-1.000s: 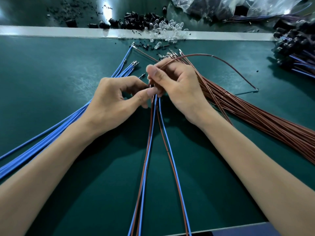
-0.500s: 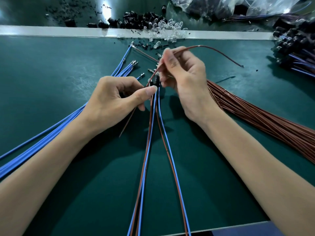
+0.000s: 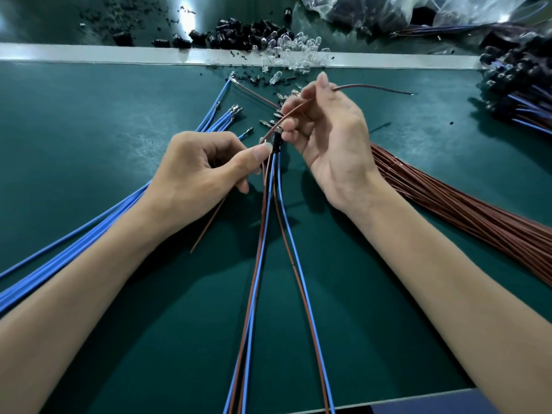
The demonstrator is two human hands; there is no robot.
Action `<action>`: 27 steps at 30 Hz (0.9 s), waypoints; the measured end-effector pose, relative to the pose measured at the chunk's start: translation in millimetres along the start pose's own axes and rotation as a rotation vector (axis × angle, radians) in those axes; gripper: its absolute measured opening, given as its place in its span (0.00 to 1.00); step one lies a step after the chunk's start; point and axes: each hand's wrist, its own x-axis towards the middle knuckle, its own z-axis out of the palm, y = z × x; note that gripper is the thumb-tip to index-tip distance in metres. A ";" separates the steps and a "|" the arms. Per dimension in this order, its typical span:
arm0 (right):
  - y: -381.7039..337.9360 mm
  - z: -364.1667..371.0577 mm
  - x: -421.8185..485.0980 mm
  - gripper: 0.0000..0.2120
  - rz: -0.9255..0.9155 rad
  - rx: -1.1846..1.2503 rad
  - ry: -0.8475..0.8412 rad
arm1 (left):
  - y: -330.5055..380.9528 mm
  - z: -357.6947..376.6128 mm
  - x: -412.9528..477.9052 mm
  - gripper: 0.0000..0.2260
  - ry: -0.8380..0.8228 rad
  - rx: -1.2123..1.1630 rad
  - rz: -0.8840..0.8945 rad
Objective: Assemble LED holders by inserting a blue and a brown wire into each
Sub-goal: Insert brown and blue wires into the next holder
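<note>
- Head view: left hand (image 3: 203, 171) curled, thumb pinching black LED holder (image 3: 276, 144) over mid table (image 3: 89, 121).
- Right hand (image 3: 331, 144) pinches brown wire (image 3: 373, 86) just beside the holder, other fingers loosely spread.

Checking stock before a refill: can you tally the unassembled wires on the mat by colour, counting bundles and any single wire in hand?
Blue wire bundle: 1
Brown wire bundle: 1
Single brown wire, pinched by the right hand: 1
Total: 3
</note>
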 end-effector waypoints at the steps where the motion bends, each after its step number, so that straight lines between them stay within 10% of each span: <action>1: -0.2 -0.7 0.6 0.13 0.007 -0.022 0.002 | -0.2 -0.1 0.1 0.15 -0.002 0.003 0.000; 8: 10.7 0.3 -7.4 0.09 -0.086 -0.545 -0.190 | -1.3 -0.3 1.2 0.15 -0.011 -0.009 0.012; 19: -3.3 -2.9 2.0 0.09 0.051 0.052 0.063 | -2.1 -0.3 0.8 0.16 0.020 -0.001 0.012; 27: 12.4 1.1 -7.1 0.07 -0.100 -0.583 -0.171 | -1.6 0.0 0.6 0.15 -0.002 0.012 0.034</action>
